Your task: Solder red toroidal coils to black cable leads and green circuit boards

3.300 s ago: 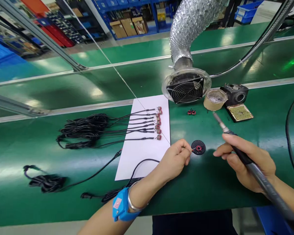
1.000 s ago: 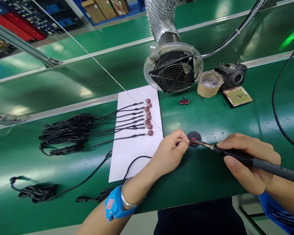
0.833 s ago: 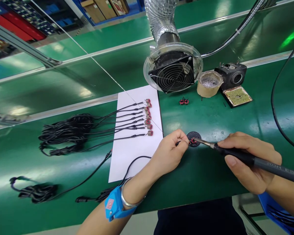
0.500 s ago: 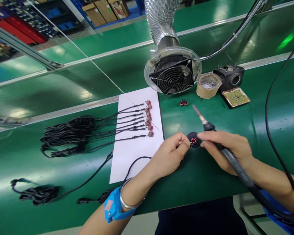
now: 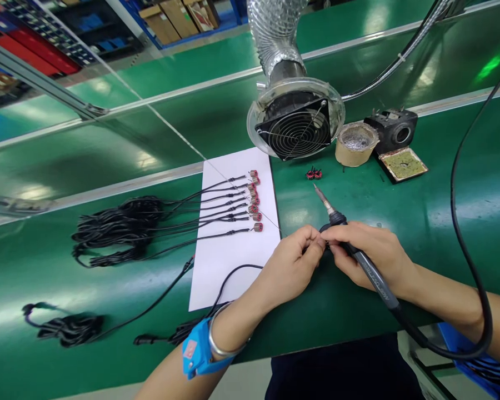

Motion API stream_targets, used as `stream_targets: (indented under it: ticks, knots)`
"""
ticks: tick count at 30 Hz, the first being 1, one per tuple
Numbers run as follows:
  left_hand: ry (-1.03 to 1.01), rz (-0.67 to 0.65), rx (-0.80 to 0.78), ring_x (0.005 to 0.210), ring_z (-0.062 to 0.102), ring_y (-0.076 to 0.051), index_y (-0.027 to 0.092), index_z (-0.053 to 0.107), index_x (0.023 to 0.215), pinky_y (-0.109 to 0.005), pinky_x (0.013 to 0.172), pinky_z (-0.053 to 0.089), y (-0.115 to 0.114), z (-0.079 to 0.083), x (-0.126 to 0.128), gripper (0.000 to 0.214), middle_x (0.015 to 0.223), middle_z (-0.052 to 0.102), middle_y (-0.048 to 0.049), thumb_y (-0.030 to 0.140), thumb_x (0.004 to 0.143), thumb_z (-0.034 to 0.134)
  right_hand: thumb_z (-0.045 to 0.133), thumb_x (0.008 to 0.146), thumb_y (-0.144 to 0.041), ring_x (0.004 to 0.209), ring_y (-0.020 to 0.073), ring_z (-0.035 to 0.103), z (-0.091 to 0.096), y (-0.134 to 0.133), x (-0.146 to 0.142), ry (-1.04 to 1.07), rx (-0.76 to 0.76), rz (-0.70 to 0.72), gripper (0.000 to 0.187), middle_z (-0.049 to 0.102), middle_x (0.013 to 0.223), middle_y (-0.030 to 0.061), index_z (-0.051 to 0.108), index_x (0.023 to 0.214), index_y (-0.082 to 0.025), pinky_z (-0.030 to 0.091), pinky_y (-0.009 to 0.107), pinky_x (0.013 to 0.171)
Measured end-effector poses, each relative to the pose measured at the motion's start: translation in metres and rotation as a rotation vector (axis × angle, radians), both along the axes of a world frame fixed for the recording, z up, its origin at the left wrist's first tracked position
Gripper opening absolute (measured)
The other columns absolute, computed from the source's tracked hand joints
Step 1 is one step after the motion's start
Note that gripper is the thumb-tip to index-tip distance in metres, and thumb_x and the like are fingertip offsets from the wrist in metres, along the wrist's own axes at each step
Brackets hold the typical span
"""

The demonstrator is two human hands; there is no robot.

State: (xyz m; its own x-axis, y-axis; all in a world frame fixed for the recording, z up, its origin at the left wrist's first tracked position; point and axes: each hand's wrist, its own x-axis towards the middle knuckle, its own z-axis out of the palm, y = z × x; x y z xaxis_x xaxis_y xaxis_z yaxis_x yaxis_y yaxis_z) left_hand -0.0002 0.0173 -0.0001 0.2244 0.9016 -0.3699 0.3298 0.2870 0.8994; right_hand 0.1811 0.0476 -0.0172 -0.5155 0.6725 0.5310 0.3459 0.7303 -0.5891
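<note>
My left hand [image 5: 294, 261] is closed in a pinch, apparently on the end of a black cable [image 5: 237, 270] that runs in behind it; the fingers hide the tip. In my right hand [image 5: 373, 253] is a soldering iron [image 5: 373, 278], its bare tip pointing up and left, away from the fingertips. Right thumb and forefinger meet the left fingertips over a small black disc [image 5: 325, 228], now mostly covered. The red-and-black ring coil on the disc is hidden. Two similar coils [image 5: 314, 174] lie beyond the iron's tip.
A white sheet [image 5: 216, 266] holds several coils [image 5: 254, 209] joined to black cables [image 5: 120, 228]. An extractor fan [image 5: 298, 130] hangs overhead. Behind right are a cardboard ring [image 5: 354, 153], an iron stand [image 5: 394, 130] and a sponge tray [image 5: 404, 165]. A thin strand slants down toward my left hand.
My right hand has moved left to meet the left fingertips, covering the coil on the disc. The soldering iron swung left with it. My left hand stays nearly still.
</note>
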Motion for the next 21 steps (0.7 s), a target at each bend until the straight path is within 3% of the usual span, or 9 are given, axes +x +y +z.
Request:
stream_targets:
  ticks: [7,12,16,19,21]
  knots:
    - [-0.140,0.035,-0.090,0.054,0.036,-0.009,0.020,0.045,0.072,-0.024,0.053,0.030,0.001,-0.004,0.002,0.029,0.059,0.045,0.0060,0.038,0.093,0.045,0.053,0.086,-0.006,0.071,0.0094,0.064,-0.004,0.000,-0.001,0.021,0.014,0.023,0.030,0.070,0.086,-0.0003,0.060,0.111,-0.020,0.052,0.020,0.069]
    - [-0.229,0.019,-0.203,0.050,0.034,-0.009,0.019,0.047,0.073,-0.024,0.052,0.027,0.001,-0.007,0.003,0.026,0.053,0.046,0.0067,0.037,0.092,0.046,0.052,0.089,-0.010,0.057,0.0096,0.052,-0.010,0.001,0.003,-0.067,0.103,0.065,0.030,0.056,0.069,-0.0036,0.061,0.113,-0.025,0.044,0.021,0.055]
    - [-0.250,0.068,-0.163,0.049,0.032,-0.008,0.019,0.045,0.073,-0.023,0.051,0.025,-0.001,-0.009,0.007,0.026,0.051,0.043,0.0084,0.037,0.091,0.047,0.053,0.087,-0.009,0.054,0.0097,0.050,-0.004,0.002,0.006,-0.087,0.179,0.036,0.027,0.051,0.064,-0.0038,0.064,0.106,-0.024,0.042,0.023,0.053]
    - [-0.194,0.110,-0.128,0.048,0.033,-0.008,0.020,0.044,0.073,-0.023,0.049,0.025,-0.004,-0.008,0.010,0.021,0.049,0.042,0.0090,0.033,0.090,0.046,0.053,0.086,-0.006,0.055,0.0092,0.055,0.007,0.000,0.012,0.019,0.137,-0.036,0.028,0.059,0.067,-0.0034,0.065,0.106,-0.022,0.047,0.022,0.053]
    - [-0.146,0.125,-0.109,0.048,0.035,-0.008,0.020,0.046,0.074,-0.022,0.050,0.026,-0.006,-0.008,0.012,0.019,0.049,0.043,0.0088,0.030,0.090,0.045,0.054,0.087,-0.005,0.062,0.0106,0.062,0.012,-0.004,0.020,0.120,0.081,-0.064,0.035,0.067,0.076,-0.0014,0.063,0.116,-0.023,0.053,0.023,0.059]
